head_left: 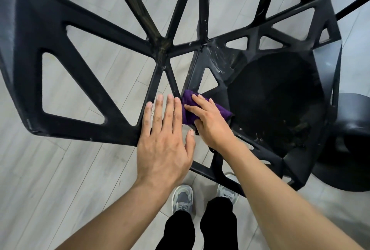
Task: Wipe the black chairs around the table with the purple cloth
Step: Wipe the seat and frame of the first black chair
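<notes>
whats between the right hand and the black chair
The purple cloth, bunched under the right hand and lying on the black chair frame beside the seat; the head view shows it.

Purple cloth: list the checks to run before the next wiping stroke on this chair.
1. Grip on the purple cloth: ok, the right hand holds it bunched.
2. Cloth touching the black plastic lattice chair: ok, pressed on a frame bar beside the seat.
3. Frame steadied: ok, the left hand lies flat on a black bar, fingers straight.
4. White scuff marks above the cloth wiped off: not ok, they show plainly.
5. Round black seat clean: cannot tell, too dark.
6. Grey shoes clear of the frame: cannot tell, one is partly hidden by it.
</notes>
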